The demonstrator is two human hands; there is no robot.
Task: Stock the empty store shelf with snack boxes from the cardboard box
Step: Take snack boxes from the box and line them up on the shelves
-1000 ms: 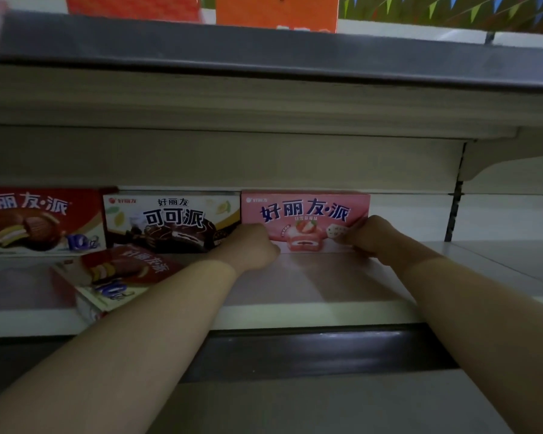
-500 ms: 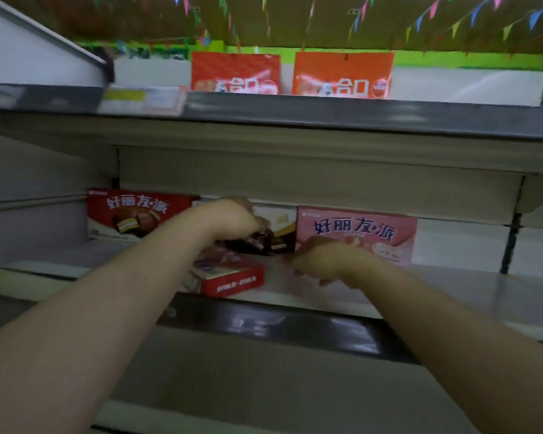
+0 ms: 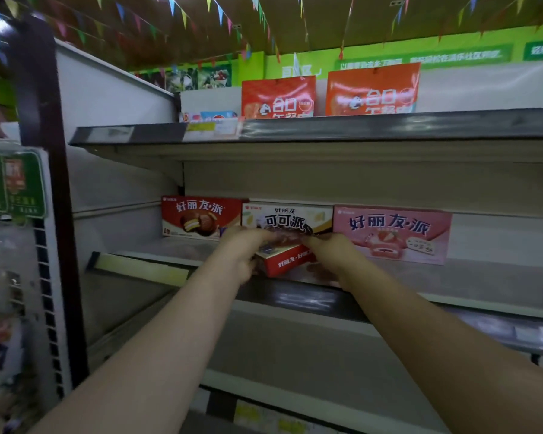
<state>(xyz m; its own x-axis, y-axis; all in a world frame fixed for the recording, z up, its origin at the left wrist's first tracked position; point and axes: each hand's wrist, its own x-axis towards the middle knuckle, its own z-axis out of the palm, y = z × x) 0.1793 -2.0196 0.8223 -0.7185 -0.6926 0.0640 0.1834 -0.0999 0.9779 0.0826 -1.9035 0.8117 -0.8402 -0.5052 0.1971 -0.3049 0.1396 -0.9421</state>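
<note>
Three snack boxes stand upright at the back of the shelf [image 3: 483, 277]: a red box [image 3: 198, 216], a white cocoa-pie box [image 3: 290, 216] and a pink box [image 3: 392, 233]. A second red box [image 3: 290, 261] lies flat near the shelf's front edge, before the white one. My left hand [image 3: 243, 249] grips its left end and my right hand [image 3: 329, 249] grips its right end. Both hands hide most of its top face. The cardboard box is not in view.
The shelf above [image 3: 326, 130] overhangs closely and carries two orange packs [image 3: 372, 92] and small boxes [image 3: 210, 117]. A side panel and dark post [image 3: 44, 183] close the left. Bare shelf lies right of the pink box. A lower shelf [image 3: 499, 333] juts out below.
Both hands left the pink box and moved left to the flat red box, which they now hold. The view pulled back and tilted up.
</note>
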